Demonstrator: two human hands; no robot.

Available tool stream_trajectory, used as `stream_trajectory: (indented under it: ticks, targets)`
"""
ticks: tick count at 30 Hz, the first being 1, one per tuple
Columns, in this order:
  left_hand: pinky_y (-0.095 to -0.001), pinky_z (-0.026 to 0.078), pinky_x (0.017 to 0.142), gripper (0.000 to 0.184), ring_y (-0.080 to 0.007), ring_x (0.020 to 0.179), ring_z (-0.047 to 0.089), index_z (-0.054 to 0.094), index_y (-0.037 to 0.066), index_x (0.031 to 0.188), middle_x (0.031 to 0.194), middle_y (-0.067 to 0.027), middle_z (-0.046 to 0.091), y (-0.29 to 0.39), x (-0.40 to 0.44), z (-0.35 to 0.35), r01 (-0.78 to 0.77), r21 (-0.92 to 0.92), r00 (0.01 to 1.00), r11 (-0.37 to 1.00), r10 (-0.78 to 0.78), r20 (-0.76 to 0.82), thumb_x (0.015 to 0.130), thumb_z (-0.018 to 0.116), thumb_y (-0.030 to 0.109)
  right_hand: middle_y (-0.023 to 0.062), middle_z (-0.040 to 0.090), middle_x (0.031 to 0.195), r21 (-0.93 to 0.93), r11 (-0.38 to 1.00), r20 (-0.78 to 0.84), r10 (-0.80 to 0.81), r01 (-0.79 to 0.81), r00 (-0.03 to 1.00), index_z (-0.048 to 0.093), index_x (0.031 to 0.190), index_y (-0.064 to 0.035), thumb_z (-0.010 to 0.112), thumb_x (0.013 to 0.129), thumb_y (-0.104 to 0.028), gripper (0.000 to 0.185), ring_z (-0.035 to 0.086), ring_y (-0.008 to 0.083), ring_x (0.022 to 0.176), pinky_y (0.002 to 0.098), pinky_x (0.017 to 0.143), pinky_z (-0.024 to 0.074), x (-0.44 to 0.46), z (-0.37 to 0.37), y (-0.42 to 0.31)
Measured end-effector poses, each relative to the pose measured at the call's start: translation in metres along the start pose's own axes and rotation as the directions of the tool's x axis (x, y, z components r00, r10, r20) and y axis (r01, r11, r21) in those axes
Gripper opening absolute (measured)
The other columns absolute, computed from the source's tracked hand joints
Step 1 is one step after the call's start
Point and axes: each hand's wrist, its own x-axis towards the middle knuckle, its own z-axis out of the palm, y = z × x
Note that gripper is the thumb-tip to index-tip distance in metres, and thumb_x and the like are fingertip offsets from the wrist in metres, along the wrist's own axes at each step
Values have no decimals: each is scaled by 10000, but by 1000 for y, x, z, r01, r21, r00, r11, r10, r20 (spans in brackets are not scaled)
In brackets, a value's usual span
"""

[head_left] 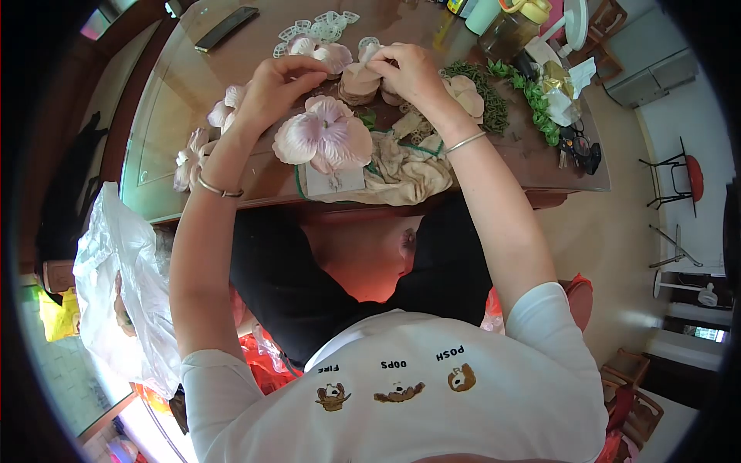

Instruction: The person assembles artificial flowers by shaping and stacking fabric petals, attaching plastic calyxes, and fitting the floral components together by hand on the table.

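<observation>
My right hand (411, 73) pinches the edge of a beige fabric petal (366, 71) at the top of a petal stack (356, 94). Left of the stack, my left hand (284, 86) has its thumb and fingers drawn together; whatever is between them is too small to make out. Just beyond its fingertips is a pale pink-purple artificial flower (330, 55). A larger artificial flower (324, 135) lies nearer me, over a white card (335, 180) and a crumpled beige cloth (409, 174) with green edging. More beige petals (465, 96) lie right of my right hand.
White plastic lattice pieces (328, 27) and a phone (225, 29) lie at the back. Several flowers (193, 158) sit along the left. Green stems (494, 100), leaves (540, 104), a jar (509, 35) and glasses (577, 143) occupy the right. A plastic bag (123, 270) hangs beside the table.
</observation>
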Motion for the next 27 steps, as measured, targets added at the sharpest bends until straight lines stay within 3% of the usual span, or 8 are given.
stream_trajectory:
  ticks: [2, 6, 12, 16, 21, 22, 25, 27]
  targets:
    - [-184, 468, 646, 206, -70, 687, 558, 684, 34, 1064, 849, -19, 687, -8, 10, 4, -44, 34, 997, 998, 42, 66, 864, 639, 35, 79, 670, 760, 9, 1000, -15, 5, -4, 1000, 696, 769, -54, 668, 782, -200, 149, 579, 275, 627, 355, 606, 465, 2, 1, 4]
    - [-206, 472, 658, 302, -91, 691, 560, 673, 60, 1132, 927, -9, 704, -19, 26, 15, -251, 85, 949, 964, 227, 220, 840, 631, -1, 80, 663, 748, 54, 976, 112, 205, -211, 972, 711, 840, -55, 604, 834, -214, 192, 558, 249, 598, 342, 599, 460, 7, -4, 6]
    - [-229, 477, 709, 321, -96, 801, 574, 647, 45, 1162, 1052, -7, 678, -16, 34, 22, -312, 380, 922, 871, 183, 340, 845, 625, -7, 52, 656, 728, 161, 967, 77, 188, -199, 979, 711, 860, -42, 590, 848, -165, 173, 544, 175, 587, 304, 582, 454, 10, -5, 12]
    - [-250, 449, 657, 345, -112, 723, 533, 653, 49, 1150, 943, -7, 667, -24, 36, 29, -505, 383, 857, 773, 398, 327, 815, 622, -30, 30, 652, 716, 649, 671, 23, 453, -358, 891, 708, 898, -22, 601, 847, -118, 152, 530, 116, 584, 263, 550, 446, 9, -12, 12]
    - [-268, 416, 618, 338, -131, 673, 487, 659, 54, 1129, 840, -9, 628, -23, 34, 28, -467, 446, 873, 763, 319, 369, 805, 616, -31, 68, 672, 818, 811, 568, -227, 529, -143, 818, 683, 1017, -24, 625, 879, -104, 170, 507, 67, 613, 182, 523, 405, 10, -58, -9]
    - [-268, 416, 618, 338, -131, 673, 487, 659, 54, 1129, 840, -9, 628, -25, 34, 28, -470, 445, 872, 762, 321, 370, 805, 616, -31, 68, 672, 818, 810, 569, -229, 529, -141, 817, 683, 1017, -24, 625, 879, -104, 170, 507, 67, 613, 182, 523, 405, 7, -60, -10]
    - [-281, 397, 577, 375, -146, 620, 462, 661, 116, 1131, 814, -14, 607, -30, 36, 27, -439, 451, 885, 777, 286, 369, 786, 616, -24, 39, 661, 749, 492, 863, -228, 251, -111, 941, 693, 964, -14, 639, 852, -122, 165, 510, 93, 569, 233, 506, 423, -2, -66, -12]
    - [-285, 390, 563, 388, -151, 603, 454, 662, 137, 1131, 806, -16, 600, -27, 37, 29, -436, 452, 885, 778, 280, 371, 780, 616, -21, 28, 662, 726, 300, 951, -151, 116, -67, 982, 705, 944, -26, 652, 832, -133, 163, 517, 107, 561, 251, 515, 430, -7, -58, -11]
